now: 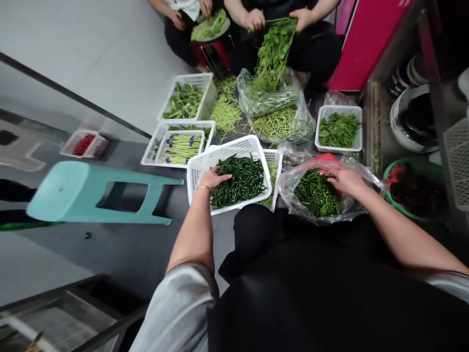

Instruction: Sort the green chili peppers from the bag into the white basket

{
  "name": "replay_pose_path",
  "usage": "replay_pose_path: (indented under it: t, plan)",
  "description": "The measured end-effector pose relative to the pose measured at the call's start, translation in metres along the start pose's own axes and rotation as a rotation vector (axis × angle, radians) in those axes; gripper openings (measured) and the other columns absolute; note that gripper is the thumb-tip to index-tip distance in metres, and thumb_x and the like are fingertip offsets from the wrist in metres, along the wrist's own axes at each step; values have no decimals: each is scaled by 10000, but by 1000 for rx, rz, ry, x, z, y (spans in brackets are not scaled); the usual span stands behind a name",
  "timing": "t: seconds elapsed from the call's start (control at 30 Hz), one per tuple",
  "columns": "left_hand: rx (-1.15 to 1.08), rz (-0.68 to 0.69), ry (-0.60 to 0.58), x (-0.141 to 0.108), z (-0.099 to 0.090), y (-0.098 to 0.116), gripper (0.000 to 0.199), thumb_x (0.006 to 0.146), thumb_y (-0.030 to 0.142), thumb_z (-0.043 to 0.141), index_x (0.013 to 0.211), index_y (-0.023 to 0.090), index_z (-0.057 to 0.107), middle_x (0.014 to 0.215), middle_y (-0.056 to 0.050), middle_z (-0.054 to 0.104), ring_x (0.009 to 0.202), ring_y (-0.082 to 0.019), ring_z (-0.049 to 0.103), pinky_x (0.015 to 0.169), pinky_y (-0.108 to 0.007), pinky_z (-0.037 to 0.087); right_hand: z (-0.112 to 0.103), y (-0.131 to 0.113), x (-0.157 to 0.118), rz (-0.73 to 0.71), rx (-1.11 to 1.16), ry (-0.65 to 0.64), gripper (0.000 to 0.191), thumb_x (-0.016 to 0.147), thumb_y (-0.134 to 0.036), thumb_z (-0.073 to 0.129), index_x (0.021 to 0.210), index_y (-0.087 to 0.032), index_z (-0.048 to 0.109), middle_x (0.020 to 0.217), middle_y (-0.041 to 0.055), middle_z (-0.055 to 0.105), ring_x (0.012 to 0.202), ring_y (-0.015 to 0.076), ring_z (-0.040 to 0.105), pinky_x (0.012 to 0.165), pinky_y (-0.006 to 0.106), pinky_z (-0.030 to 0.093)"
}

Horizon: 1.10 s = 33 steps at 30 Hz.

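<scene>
My left hand (216,179) rests at the left side of dark green chili peppers (240,182) in a white plastic basket (252,144). Its thumb stretches out over the peppers and its other fingers reach across them. A clear plastic bag (289,188) with green chilies, their stems still on, (317,193) stands to the right, its mouth spread wide. Over the right part of this bag reaches my right hand (342,180), fingers apart and touching the chilies, beside a red piece (325,160) at the bag's back edge. No held item shows in either hand.
Beyond are white baskets of bundled green stalks (181,148) and leafy greens (340,129), and a bag of stalks (276,124). Two people sit opposite, handling greens. A teal stool (76,190) lies on its side at left; a green basin (414,210) stands at right.
</scene>
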<state>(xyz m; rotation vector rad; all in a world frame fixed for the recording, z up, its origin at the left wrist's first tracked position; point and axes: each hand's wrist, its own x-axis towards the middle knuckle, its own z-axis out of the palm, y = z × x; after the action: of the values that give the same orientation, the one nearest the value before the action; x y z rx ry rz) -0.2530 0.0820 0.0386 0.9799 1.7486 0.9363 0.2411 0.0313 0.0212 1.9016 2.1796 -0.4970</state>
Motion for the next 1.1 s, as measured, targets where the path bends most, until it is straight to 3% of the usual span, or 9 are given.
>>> replay_pose_path:
  t: [0.1, 0.17, 0.37, 0.53, 0.63, 0.8, 0.93, 1.03, 1.1]
  plan:
    - [194, 24, 77, -13, 13, 12, 231, 622, 11, 794, 726, 156, 648, 543, 103, 521, 528, -81, 519, 546, -168, 322, 16, -26, 16, 27, -68, -46, 372, 980, -344, 517, 1249, -137, 670, 1252, 198, 652, 1094, 298, 637, 893, 380, 483]
    - [181, 155, 11, -36, 37, 26, 210, 634, 75, 808, 786, 176, 704, 623, 73, 598, 592, -93, 568, 585, -172, 366, 24, -31, 24, -2, -74, -54, 344, 987, -312, 486, 1177, -122, 701, 1233, 207, 654, 1079, 295, 644, 908, 381, 478]
    - [253, 471, -542, -123, 155, 50, 188, 803, 304, 708, 944, 197, 773, 770, -45, 716, 655, -155, 596, 690, -258, 463, 27, 7, 10, -105, -33, -2, 368, 1001, -286, 414, 1171, -145, 708, 1167, 168, 683, 1025, 258, 650, 897, 330, 477]
    - [586, 637, -609, -133, 260, 33, 160, 847, 173, 612, 779, 216, 750, 883, -104, 709, 931, -234, 630, 875, -315, 468, 31, 1, 1, -95, 23, -1, 319, 968, -317, 504, 1190, -195, 696, 1260, 145, 646, 1064, 270, 636, 881, 341, 492]
    - [749, 644, -572, -122, 298, 23, 203, 821, 71, 574, 704, 168, 708, 854, -145, 675, 990, -264, 617, 932, -352, 451, 39, -18, 10, -87, 13, -26, 349, 974, -311, 488, 1232, -176, 681, 1292, 159, 630, 1083, 268, 633, 882, 351, 498]
    - [679, 590, -610, -109, 308, 23, 230, 774, 16, 596, 607, 162, 657, 858, -171, 677, 1178, -305, 546, 1087, -430, 371, 38, -10, 16, -181, 91, 5, 311, 970, -275, 474, 1049, -128, 737, 1180, 168, 675, 1023, 248, 642, 899, 343, 480]
    - [401, 511, -792, -101, 293, 42, 142, 714, 78, 725, 729, 217, 744, 935, -107, 723, 1176, -265, 578, 1083, -381, 385, 22, 29, 7, -415, 541, 54, 315, 954, -387, 527, 919, -171, 753, 955, 83, 728, 909, 216, 648, 883, 320, 477]
    - [114, 386, -756, -99, 279, 56, 125, 711, 184, 772, 831, 216, 754, 974, -72, 739, 1073, -229, 631, 962, -329, 455, 16, 49, 3, -344, 738, 44, 406, 967, -484, 490, 1040, -191, 761, 861, 53, 726, 798, 206, 652, 791, 309, 497]
    - [-102, 255, -717, -101, 270, 58, 167, 708, 260, 776, 844, 183, 717, 912, -61, 730, 942, -196, 653, 835, -291, 490, 21, 48, 3, -240, 600, 69, 344, 971, -382, 500, 1148, -218, 746, 964, 61, 737, 849, 206, 662, 817, 307, 497]
